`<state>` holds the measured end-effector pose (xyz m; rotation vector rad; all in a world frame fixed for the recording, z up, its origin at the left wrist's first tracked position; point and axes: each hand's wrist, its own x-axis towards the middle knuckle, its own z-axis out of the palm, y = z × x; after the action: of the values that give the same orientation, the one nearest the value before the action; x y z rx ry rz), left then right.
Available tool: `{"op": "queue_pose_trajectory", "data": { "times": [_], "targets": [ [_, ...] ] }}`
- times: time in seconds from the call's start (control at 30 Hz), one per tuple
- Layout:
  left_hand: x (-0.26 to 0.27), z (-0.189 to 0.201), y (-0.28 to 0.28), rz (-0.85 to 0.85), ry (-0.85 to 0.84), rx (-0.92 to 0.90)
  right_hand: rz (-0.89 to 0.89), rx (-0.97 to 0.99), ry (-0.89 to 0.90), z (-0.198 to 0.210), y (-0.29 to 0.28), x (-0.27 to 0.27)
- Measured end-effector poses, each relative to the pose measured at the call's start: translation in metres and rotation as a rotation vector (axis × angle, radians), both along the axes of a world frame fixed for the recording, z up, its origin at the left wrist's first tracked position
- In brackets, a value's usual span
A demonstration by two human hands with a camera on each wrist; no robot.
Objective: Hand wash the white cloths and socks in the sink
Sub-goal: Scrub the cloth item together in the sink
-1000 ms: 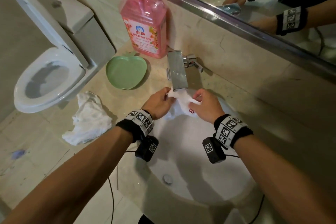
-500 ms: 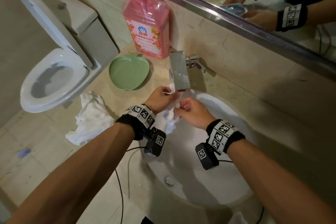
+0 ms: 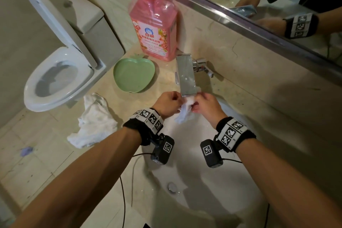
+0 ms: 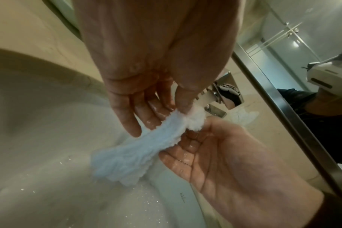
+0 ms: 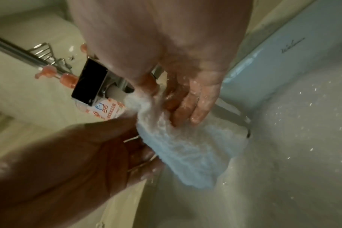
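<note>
A wet white sock [image 3: 185, 115] hangs bunched between my two hands, just under the steel faucet spout [image 3: 187, 77] and above the white sink [image 3: 212, 181]. My left hand [image 3: 169, 103] pinches the sock's upper end between thumb and fingers. The left wrist view shows that left hand [image 4: 166, 114] and the ribbed sock [image 4: 135, 154] drooping toward the basin. My right hand [image 3: 205, 105] grips the same end from the other side. In the right wrist view the right hand's wet fingers [image 5: 185, 104] curl over the sock [image 5: 185, 151].
A crumpled white cloth [image 3: 92, 122] lies on the counter left of the sink. Behind it are a green apple-shaped dish [image 3: 133, 74] and a pink detergent pump bottle [image 3: 153, 29]. An open toilet [image 3: 55, 79] stands at far left, and a mirror runs along the back wall.
My hands have come closer together under the spout, bunching the sock that was spread wider between them a second ago.
</note>
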<state>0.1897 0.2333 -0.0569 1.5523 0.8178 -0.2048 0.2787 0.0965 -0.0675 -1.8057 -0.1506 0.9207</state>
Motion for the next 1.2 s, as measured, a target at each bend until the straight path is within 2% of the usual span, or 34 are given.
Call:
{"op": "queue_pose_trajectory", "data": {
  "times": [0.1,0.2,0.3,0.37,0.43,0.57,0.67,0.73,0.87,0.97,1.07,1.2],
  "targets": [
    [0.009,-0.002,-0.002,0.004,-0.033,0.025,0.11,0.107,0.047,0.006,-0.009,0.001],
    [0.015,-0.001,-0.007,-0.018,-0.117,0.023,0.265,0.069,-0.133,0.009,-0.012,0.001],
    [0.018,0.001,-0.011,-0.134,-0.159,0.093,0.242,-0.022,-0.166,0.009,-0.015,0.004],
    [0.016,0.002,-0.008,-0.217,-0.14,0.218,0.216,-0.073,-0.132,0.008,-0.02,0.008],
    [0.011,0.001,-0.003,-0.277,-0.116,0.293,0.215,-0.109,-0.178,0.008,-0.025,0.012],
    [-0.005,0.001,0.009,-0.365,-0.018,0.279,0.292,-0.154,-0.268,0.01,-0.023,0.011],
    [-0.022,0.0,0.016,-0.45,0.075,0.403,0.379,-0.152,-0.327,0.012,-0.012,0.006],
    [-0.032,-0.001,0.024,-0.416,0.075,0.402,0.421,-0.168,-0.368,0.011,-0.003,0.003],
    [-0.046,0.006,0.042,-0.227,-0.009,0.276,0.482,-0.225,-0.398,0.006,0.002,-0.001],
    [-0.054,0.015,0.047,-0.16,-0.031,0.168,0.535,-0.265,-0.45,0.005,-0.002,0.002],
    [-0.053,0.015,0.046,-0.084,-0.043,0.18,0.495,-0.3,-0.549,0.007,-0.007,0.009],
    [-0.042,0.01,0.037,0.007,-0.025,0.197,0.412,-0.345,-0.538,0.003,-0.012,0.01]
  ]
}}
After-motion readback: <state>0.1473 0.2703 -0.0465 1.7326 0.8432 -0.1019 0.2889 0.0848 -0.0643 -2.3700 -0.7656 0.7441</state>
